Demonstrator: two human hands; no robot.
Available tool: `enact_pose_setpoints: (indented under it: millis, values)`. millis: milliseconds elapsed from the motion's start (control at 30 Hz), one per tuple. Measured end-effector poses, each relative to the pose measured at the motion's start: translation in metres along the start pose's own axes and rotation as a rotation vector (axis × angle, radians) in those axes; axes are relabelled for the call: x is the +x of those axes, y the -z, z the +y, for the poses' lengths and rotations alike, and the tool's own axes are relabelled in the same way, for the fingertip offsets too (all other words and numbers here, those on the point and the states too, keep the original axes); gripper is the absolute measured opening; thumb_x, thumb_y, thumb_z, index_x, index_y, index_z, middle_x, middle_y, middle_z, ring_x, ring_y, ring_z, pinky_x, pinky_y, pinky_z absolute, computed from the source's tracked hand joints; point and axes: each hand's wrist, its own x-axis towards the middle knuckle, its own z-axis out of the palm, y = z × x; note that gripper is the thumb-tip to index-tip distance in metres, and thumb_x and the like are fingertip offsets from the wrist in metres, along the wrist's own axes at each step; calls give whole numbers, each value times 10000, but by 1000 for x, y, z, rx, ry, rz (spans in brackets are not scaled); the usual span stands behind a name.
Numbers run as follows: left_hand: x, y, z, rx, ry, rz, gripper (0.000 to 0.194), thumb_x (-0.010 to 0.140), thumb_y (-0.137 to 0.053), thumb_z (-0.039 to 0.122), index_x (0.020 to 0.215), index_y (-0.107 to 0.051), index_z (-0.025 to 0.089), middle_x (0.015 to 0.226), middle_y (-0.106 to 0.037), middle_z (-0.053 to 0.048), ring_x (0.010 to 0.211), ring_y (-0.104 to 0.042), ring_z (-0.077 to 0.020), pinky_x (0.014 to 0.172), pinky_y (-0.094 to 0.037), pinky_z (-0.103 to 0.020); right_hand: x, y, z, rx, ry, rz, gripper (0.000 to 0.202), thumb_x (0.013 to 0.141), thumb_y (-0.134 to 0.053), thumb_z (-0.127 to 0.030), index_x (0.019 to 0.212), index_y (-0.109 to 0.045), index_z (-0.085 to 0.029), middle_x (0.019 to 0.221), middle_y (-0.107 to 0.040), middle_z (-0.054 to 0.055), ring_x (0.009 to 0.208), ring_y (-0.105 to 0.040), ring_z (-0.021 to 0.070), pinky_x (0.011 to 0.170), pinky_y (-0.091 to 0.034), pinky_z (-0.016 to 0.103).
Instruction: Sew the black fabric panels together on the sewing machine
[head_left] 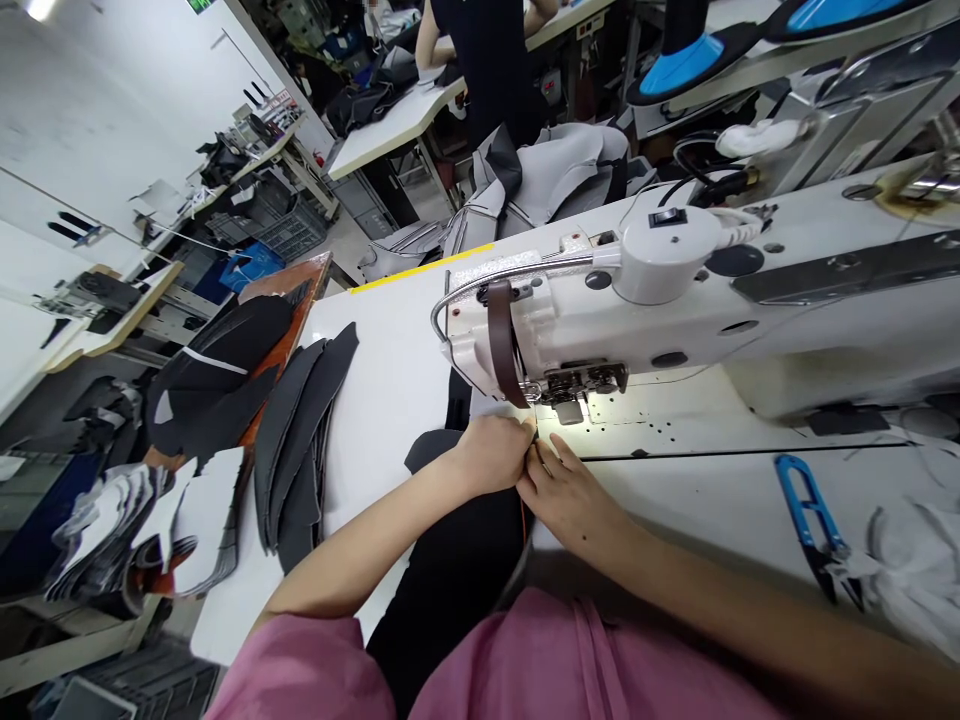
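A long black fabric piece [461,570] with an orange line along its right edge runs from my lap up to the sewing machine [555,320]. My left hand [491,455] is closed on the fabric's upper end, its fingertips close to the lit needle area. Just to the right, my right hand [566,495] pinches the same edge, with its index finger stretched forward over the machine bed. Both hands almost touch each other. The fingers hide the edge between them, and the needle tip is hard to make out.
Stacked dark fabric pieces [304,440] lie left on the table, beside white and grey cut pieces [206,520]. Blue-handled thread snips [810,510] and a white thread bundle [915,570] are at right. Grey fabric [555,170] is heaped behind the machine. A person [491,60] stands beyond.
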Motion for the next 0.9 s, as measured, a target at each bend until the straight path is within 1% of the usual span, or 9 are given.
enact_pose_setpoints:
  millis: [167, 233, 333, 400, 533, 633, 733, 800, 900]
  values:
    - [1, 1, -1, 20, 19, -20, 253, 831, -432, 213, 1027, -547, 102, 885, -661, -154, 817, -656, -290, 665, -528, -393, -9, 0, -5, -16, 58, 45, 295, 813, -461, -98, 1048, -626, -29, 1054, -637, 208, 1029, -584, 282, 1034, -353, 476]
    - [1, 2, 0, 29, 22, -22, 258, 831, -433, 214, 1034, -547, 105, 884, -663, -153, 822, -655, -293, 669, -529, -396, -9, 0, -5, -33, 67, 53, 279, 800, -463, -90, 997, -650, -25, 1029, -649, 207, 996, -599, 276, 1034, -363, 460]
    - [0, 5, 1, 29, 22, -27, 240, 829, -437, 213, 1008, -556, 106, 867, -669, -151, 815, -659, -294, 663, -531, -392, -4, 0, -1, -47, 39, 45, 255, 785, -474, -71, 936, -678, -45, 964, -672, 176, 954, -617, 262, 1047, -361, 446]
    - [-1, 6, 1, 26, 25, -34, 236, 815, -461, 209, 1006, -556, 107, 858, -672, -149, 807, -662, -294, 659, -532, -387, -2, -2, 0, -62, 31, 39, 262, 780, -479, -64, 946, -680, -35, 955, -676, 179, 943, -623, 260, 1048, -362, 442]
    - [-1, 6, 0, -12, 34, -54, 279, 794, -511, 199, 1055, -539, 106, 869, -672, -152, 831, -663, -292, 688, -532, -382, -5, -8, -4, -84, 48, 66, 309, 769, -478, -53, 1011, -651, 30, 1010, -658, 245, 961, -626, 273, 1012, -389, 440]
    - [1, 2, -1, -49, 36, -49, 273, 817, -481, 190, 1071, -526, 101, 901, -665, -158, 862, -658, -287, 711, -532, -382, -7, -12, -6, -70, 56, 62, 312, 777, -476, -58, 1021, -640, 46, 1023, -650, 262, 979, -621, 280, 1008, -384, 457]
    - [3, -3, 0, -41, 65, -44, 266, 829, -444, 169, 1075, -510, 93, 913, -657, -161, 862, -654, -289, 685, -534, -378, -4, -12, -3, -62, 55, 46, 313, 780, -483, -53, 1033, -634, 51, 1026, -647, 267, 985, -620, 283, 1011, -380, 459]
    - [2, -5, 2, -29, 69, -48, 285, 817, -442, 159, 1086, -501, 87, 923, -649, -159, 855, -651, -293, 669, -534, -378, -3, -8, -1, -52, 46, 20, 297, 776, -492, -41, 1022, -640, 34, 1022, -652, 257, 981, -625, 274, 1000, -398, 428]
    - [-4, -6, 3, -42, 40, -67, 354, 792, -464, 160, 1139, -476, 91, 972, -632, -155, 868, -645, -288, 696, -531, -380, -4, 2, -1, 21, 31, -16, 218, 761, -495, -14, 893, -663, -53, 919, -683, 184, 907, -646, 235, 937, -454, 358]
